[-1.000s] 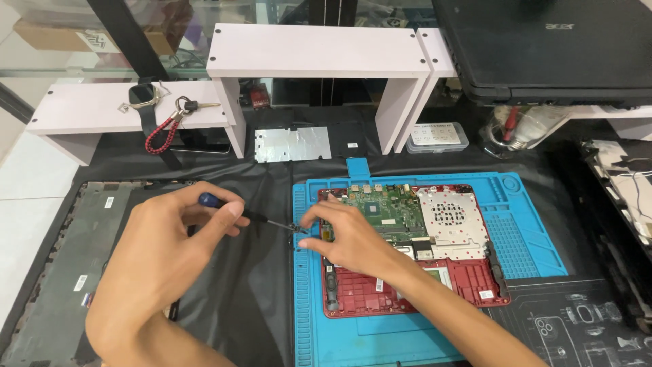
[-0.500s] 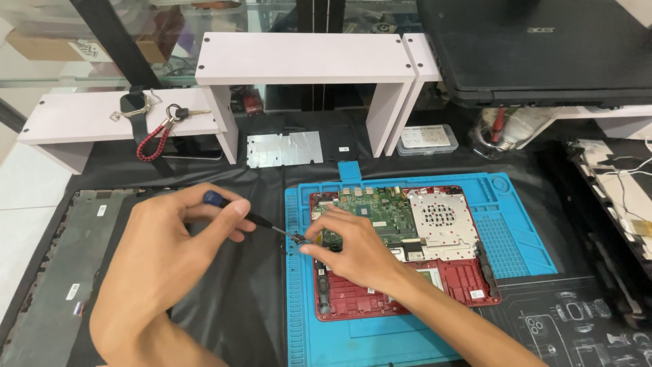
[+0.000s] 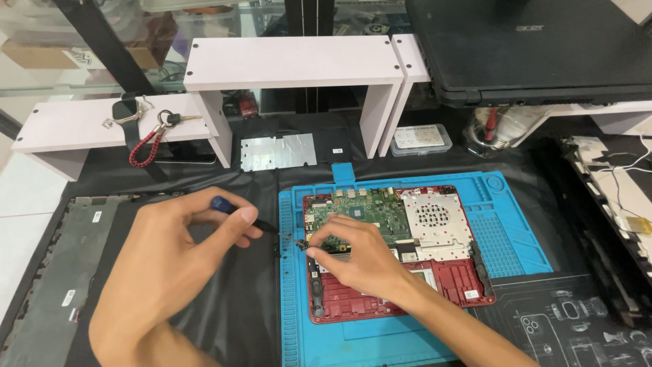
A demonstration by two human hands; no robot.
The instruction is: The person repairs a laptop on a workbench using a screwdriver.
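Black cloth covers the workbench [image 3: 224, 319], with white shelf risers [image 3: 292, 64] along its far edge. Left hand [image 3: 170, 272]: curled around a small screwdriver [image 3: 234, 209] with a dark blue handle, thumb and forefinger pinching the handle; the thin shaft runs from this hand toward the right hand. Right hand [image 3: 356, 261]: fingers pressed together and bent down, their tips meeting the screwdriver tip at the left edge of an opened red laptop base [image 3: 401, 299]; whether they pinch a screw cannot be told. Beneath and beyond the right hand lies the green mainboard [image 3: 367, 214], with a perforated silver shield plate [image 3: 431, 221] just beside it, farther from the left hand. Under the laptop base sits a blue silicone repair mat [image 3: 516, 238]. Outward of the left hand lies a dark laptop bottom cover [image 3: 54, 272]. Beyond both hands: a silver metal plate [image 3: 278, 151], a clear parts box [image 3: 422, 139], keys on a red lanyard [image 3: 151, 139], and a closed black laptop [image 3: 536, 47] on the shelf.
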